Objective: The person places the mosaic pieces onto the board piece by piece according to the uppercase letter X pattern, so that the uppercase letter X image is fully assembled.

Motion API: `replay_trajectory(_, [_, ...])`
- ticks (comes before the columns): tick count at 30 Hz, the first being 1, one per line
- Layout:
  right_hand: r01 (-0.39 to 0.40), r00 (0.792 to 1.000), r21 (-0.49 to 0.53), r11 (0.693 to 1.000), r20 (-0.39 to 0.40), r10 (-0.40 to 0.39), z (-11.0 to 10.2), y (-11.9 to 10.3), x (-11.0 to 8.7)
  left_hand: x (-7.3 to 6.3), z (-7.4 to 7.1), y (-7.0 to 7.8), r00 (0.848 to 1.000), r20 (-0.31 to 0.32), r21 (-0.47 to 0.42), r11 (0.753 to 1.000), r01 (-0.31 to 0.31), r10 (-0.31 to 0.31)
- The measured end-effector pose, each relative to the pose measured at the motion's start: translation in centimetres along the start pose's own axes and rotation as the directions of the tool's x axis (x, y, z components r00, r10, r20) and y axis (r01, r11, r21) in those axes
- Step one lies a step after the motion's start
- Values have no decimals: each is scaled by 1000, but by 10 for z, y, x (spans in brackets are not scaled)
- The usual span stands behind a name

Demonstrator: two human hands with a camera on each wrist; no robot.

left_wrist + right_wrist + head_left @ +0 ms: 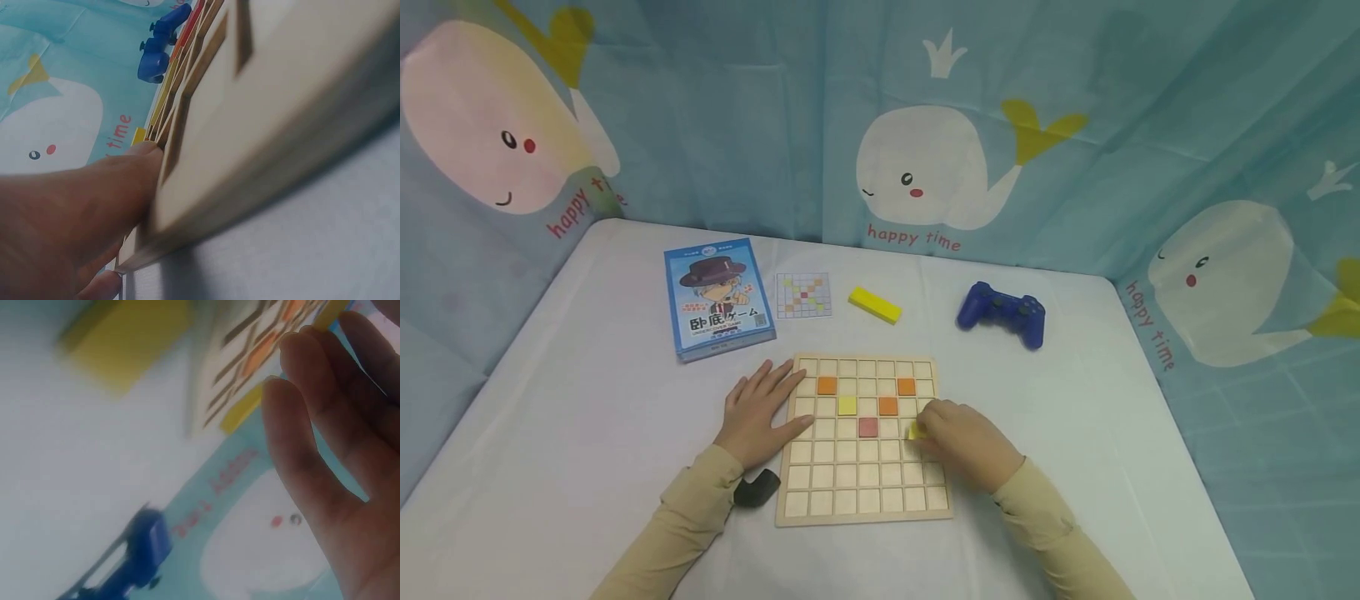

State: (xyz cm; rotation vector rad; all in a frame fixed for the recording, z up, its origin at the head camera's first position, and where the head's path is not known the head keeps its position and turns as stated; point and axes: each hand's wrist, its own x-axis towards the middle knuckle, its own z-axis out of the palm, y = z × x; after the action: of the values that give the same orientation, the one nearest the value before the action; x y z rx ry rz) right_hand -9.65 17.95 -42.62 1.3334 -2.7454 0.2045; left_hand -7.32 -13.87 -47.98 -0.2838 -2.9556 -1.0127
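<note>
A square wooden grid board (868, 502) lies in front of me. On it sit three orange tiles, one of them the left orange tile (827, 386), plus a yellow tile (847, 406) and a red tile (868, 427). My left hand (760, 423) is spread flat at the board's left edge, thumb and fingertips resting on the rim. Over the right side of the grid, my right hand (966, 440) pinches another yellow tile (915, 431) in its fingertips; its thumb is hidden. The right wrist view shows the fingers (290, 425) bent, and the near yellow shape there is blurred.
Behind the board are a blue game box (718, 298), a card with a coloured grid pattern (805, 296), a yellow bar (875, 305) and a blue game controller (1002, 314). A black pipe (757, 489) lies beside the left wrist. A whale-print curtain (760, 125) stands behind the table.
</note>
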Motion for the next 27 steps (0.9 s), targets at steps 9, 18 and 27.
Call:
replay_trajectory(9, [97,995,-25,995,3,-97,2,-19,25,1,1,-3,1000,5,1,1000,-4,4])
replay_trajectory(18, [157,986,-112,981,-36,-162,5,-38,43,3,0,-4,1000,28,18,1000,12,-13])
replay_trajectory(27, [125,991,-72,989,52,-122,10,-48,52,2,1,-3,999,35,18,1000,19,-20])
